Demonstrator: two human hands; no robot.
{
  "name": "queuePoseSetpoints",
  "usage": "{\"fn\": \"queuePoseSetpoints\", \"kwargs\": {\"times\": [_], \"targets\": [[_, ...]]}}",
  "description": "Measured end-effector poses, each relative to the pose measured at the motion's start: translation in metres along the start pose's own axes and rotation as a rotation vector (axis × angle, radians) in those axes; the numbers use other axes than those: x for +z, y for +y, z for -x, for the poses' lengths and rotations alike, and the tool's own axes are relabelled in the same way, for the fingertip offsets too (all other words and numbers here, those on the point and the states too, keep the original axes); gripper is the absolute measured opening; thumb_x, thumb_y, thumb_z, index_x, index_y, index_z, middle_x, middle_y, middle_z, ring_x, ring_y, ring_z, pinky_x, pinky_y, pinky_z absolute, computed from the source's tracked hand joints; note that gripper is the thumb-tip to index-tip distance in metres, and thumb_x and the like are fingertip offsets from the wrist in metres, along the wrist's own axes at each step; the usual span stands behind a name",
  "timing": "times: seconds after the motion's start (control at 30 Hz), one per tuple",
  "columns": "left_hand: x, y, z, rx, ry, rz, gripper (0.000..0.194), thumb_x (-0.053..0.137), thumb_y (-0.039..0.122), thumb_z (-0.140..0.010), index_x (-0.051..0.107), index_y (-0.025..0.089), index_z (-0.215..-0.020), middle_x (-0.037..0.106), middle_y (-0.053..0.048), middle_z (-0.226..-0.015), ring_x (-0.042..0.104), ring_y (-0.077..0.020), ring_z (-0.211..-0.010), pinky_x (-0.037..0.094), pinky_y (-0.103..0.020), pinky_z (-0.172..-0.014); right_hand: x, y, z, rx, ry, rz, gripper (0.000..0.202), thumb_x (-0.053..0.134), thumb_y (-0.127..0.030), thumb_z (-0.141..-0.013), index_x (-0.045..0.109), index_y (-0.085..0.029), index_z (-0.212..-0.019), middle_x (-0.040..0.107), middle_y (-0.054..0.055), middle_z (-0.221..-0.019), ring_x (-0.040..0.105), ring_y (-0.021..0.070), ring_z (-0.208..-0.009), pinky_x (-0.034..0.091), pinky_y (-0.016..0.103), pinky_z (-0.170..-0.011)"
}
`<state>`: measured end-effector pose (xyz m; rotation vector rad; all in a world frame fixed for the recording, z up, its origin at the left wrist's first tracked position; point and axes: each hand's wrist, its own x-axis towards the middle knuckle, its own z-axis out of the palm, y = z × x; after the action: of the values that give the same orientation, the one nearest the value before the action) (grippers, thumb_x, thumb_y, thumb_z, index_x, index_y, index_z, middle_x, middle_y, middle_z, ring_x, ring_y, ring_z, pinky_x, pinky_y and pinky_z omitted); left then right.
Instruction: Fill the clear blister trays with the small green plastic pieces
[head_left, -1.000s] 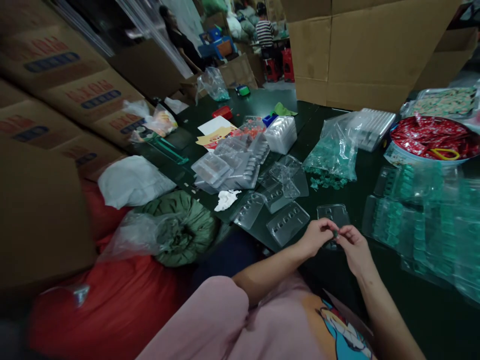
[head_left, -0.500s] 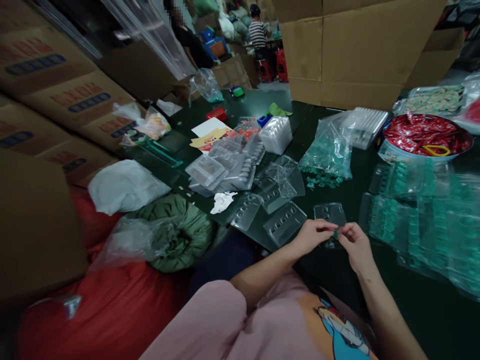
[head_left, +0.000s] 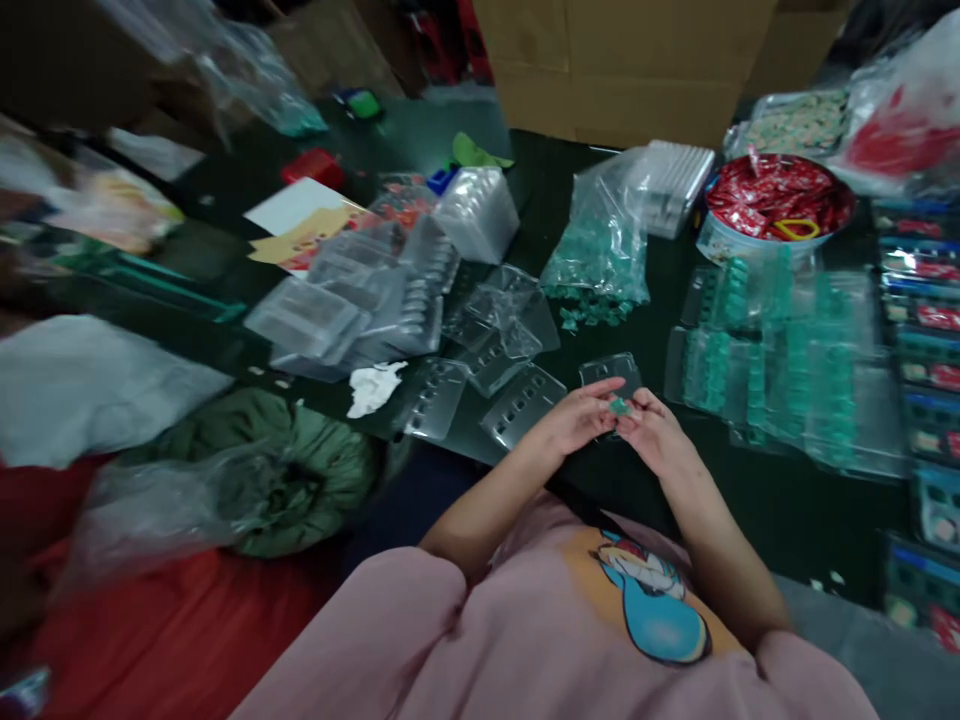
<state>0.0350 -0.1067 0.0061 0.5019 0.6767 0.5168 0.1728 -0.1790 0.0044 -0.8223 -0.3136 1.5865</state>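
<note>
Pink fabric formed the shirt [head_left: 495,640] nearest the camera. Beyond it, above the near edge of the dark bench [head_left: 750,510], the left hand [head_left: 586,415] and the right hand [head_left: 651,428] were positioned close together. The fingertips of both were narrowed on one small green piece [head_left: 619,406], which was located between them. A clear slotted tray [head_left: 611,371] lay just behind the hands, partly covered by them. Other slotted trays [head_left: 523,403] lay to the left, near a crumpled white scrap [head_left: 375,388]. Overlapping green-filled trays [head_left: 795,375] occupied the right side. Farther back, a clear bag [head_left: 600,240] contained green pieces, with loose ones [head_left: 596,312] at its near end. Stacked clear trays [head_left: 352,310] were located left of the bag; a round tub [head_left: 780,200] of red items stood to its right. A cardboard panel [head_left: 615,75] stood behind.
</note>
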Motion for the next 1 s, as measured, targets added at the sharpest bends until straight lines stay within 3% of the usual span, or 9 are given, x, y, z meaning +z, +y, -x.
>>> {"fn": "queuePoseSetpoints", "kwargs": {"times": [0.13,0.3,0.57,0.7,0.83,1.0], "targets": [[0.000,-0.001,-0.002,0.052,0.011,0.078,0.040,0.082,0.013,-0.055,0.072,0.016,-0.093,0.066,0.001,-0.073,0.061,-0.0094,-0.065,0.047,-0.024,-0.070,-0.001,-0.001,0.000,-0.042,-0.023,-0.008,0.045,0.085,-0.032,-0.059,0.043,-0.024,-0.074,0.047,-0.007,-0.068,0.048,0.0079,-0.060,0.042,0.023,-0.060],[-0.003,-0.002,-0.005,0.125,0.134,-0.125,0.035,0.084,0.015,-0.055,0.071,0.014,-0.088,0.065,0.000,-0.075,0.062,-0.0107,-0.069,0.049,-0.026,-0.073,-0.008,-0.003,0.001,-0.048,0.082,0.150,0.035,0.084,-0.037,-0.065,0.056,-0.025,-0.083,0.059,-0.004,-0.082,0.058,0.0096,-0.072,0.045,0.023,-0.066],[-0.003,-0.004,-0.005,0.273,0.052,-0.378,0.041,0.078,0.015,-0.061,0.069,0.017,-0.101,0.059,0.003,-0.074,0.053,-0.0072,-0.066,0.043,-0.021,-0.067,-0.019,0.005,-0.007,-0.017,0.125,0.311,0.035,0.077,-0.051,-0.071,0.067,-0.023,-0.088,0.063,-0.002,-0.075,0.057,0.0099,-0.068,0.039,0.022,-0.060],[-0.007,-0.005,-0.006,0.357,0.053,-0.515,0.039,0.074,0.013,-0.063,0.070,0.017,-0.101,0.058,0.003,-0.075,0.052,-0.0080,-0.069,0.042,-0.021,-0.068,-0.020,0.004,-0.007,0.038,0.111,0.351,0.038,0.081,-0.051,-0.065,0.068,-0.020,-0.082,0.061,-0.003,-0.069,0.054,0.0095,-0.065,0.038,0.023,-0.059],[-0.010,-0.006,-0.006,0.358,0.041,-0.547,0.035,0.073,0.014,-0.063,0.071,0.017,-0.098,0.058,0.002,-0.074,0.052,-0.0083,-0.068,0.042,-0.021,-0.067,-0.019,0.001,-0.005,0.108,0.083,0.303,0.039,0.086,-0.047,-0.059,0.063,-0.020,-0.074,0.057,-0.004,-0.067,0.052,0.0084,-0.064,0.038,0.022,-0.061],[-0.009,-0.006,-0.006,0.298,0.048,-0.407,0.031,0.078,0.016,-0.061,0.072,0.016,-0.092,0.060,0.001,-0.076,0.054,-0.0086,-0.071,0.044,-0.021,-0.070,-0.016,0.003,-0.003,0.101,0.078,0.293,0.039,0.085,-0.048,-0.060,0.060,-0.020,-0.073,0.054,-0.004,-0.069,0.050,0.0090,-0.065,0.037,0.023,-0.060]]}}
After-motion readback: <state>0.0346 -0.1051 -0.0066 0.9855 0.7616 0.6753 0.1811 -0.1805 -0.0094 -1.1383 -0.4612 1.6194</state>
